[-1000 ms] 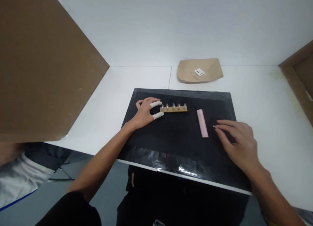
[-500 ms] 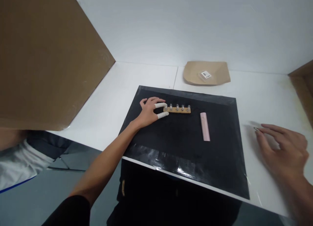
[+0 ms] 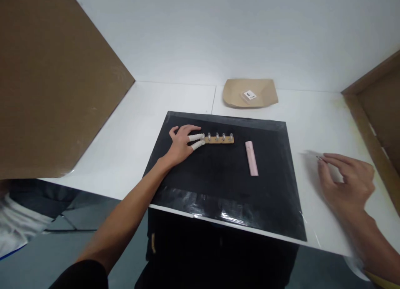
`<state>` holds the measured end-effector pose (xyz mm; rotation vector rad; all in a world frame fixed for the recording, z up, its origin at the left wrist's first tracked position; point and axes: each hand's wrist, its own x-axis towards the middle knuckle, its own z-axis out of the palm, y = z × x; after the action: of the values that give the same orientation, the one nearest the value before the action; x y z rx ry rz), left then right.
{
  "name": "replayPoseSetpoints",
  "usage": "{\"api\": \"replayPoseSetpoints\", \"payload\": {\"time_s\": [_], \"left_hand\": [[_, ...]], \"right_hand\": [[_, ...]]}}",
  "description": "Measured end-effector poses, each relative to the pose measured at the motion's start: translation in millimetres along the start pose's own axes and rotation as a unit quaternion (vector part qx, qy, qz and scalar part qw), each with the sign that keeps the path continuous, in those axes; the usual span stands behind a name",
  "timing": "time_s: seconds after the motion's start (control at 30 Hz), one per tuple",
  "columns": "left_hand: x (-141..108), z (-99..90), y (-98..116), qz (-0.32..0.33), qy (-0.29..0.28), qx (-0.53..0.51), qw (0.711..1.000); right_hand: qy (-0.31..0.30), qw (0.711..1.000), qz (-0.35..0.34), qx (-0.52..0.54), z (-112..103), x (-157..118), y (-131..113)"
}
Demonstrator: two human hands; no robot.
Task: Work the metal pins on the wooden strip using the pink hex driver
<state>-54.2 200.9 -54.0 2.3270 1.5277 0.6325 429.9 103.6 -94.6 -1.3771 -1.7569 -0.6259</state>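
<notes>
My left hand (image 3: 181, 145), with white covers on the thumb and index finger, grips the left end of a small wooden strip (image 3: 220, 140) between those two fingers. Several clear, rounded capsule-like pieces stand in a row along the strip. Out to the right, past the edge of the black mat (image 3: 225, 164), my right hand (image 3: 346, 178) is closed in a pinch. Between its fingertips is a small, thin, shiny metal piece (image 3: 319, 158), too small to name exactly. A pale pink bar-shaped object (image 3: 251, 159) lies on the mat between my hands, touched by neither.
Behind the mat, a brown paper tray (image 3: 265, 95) holds a small clear box (image 3: 249, 96) with a white label. A brown panel (image 3: 62, 85) rises on the left, and a wooden frame (image 3: 371, 139) borders the right. Another person's pale clothing (image 3: 18, 226) shows at lower left.
The whole view has shifted, so things appear further left. My right hand still pinches the metal piece beside the mat. My left hand stays on the strip's left end.
</notes>
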Motion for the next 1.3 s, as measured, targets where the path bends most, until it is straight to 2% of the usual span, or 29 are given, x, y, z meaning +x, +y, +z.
{"api": "replayPoseSetpoints", "payload": {"time_s": [0.2,0.37,0.47,0.57,0.63,0.73,0.8,0.9,1.03,1.1,1.2,1.3], "left_hand": [[5,-2.0,3,-0.006,-0.012,-0.002,1.0],[10,-7.4,5,-0.009,-0.03,-0.006,1.0],[13,-9.7,6,-0.01,-0.038,-0.008,0.999],[14,-10.7,7,-0.01,-0.044,-0.014,0.999],[14,-10.5,9,-0.012,-0.046,-0.02,0.999],[12,-9.1,12,-0.017,-0.045,-0.029,0.998],[10,-7.7,14,-0.023,-0.042,-0.031,0.998],[8,-5.9,16,-0.03,-0.037,-0.03,0.998],[7,-5.2,18,-0.035,-0.031,-0.022,0.999],[6,-4.7,17,-0.036,-0.027,-0.016,0.999],[4,-2.7,16,-0.039,-0.014,-0.001,0.999],[1,0.0,16,-0.037,0.005,0.022,0.999]], "right_hand": [[0.02,1.0,0.023,-0.001,1,3,4],[-0.01,0.998,0.058,0.007,2,3,5],[0.005,0.998,0.06,0.009,4,5,0],[0.019,0.996,0.08,0.022,3,13,-19],[0.003,0.994,0.102,0.048,2,22,-38],[-0.035,0.991,0.096,0.086,3,37,-66],[-0.043,0.99,0.081,0.105,10,48,-78],[-0.053,0.985,0.088,0.136,33,63,-84],[-0.073,0.976,0.124,0.161,69,75,-74],[-0.062,0.976,0.143,0.155,81,74,-64],[-0.04,0.972,0.186,0.137,87,68,-53],[-0.032,0.964,0.226,0.136,84,63,-51]]}}
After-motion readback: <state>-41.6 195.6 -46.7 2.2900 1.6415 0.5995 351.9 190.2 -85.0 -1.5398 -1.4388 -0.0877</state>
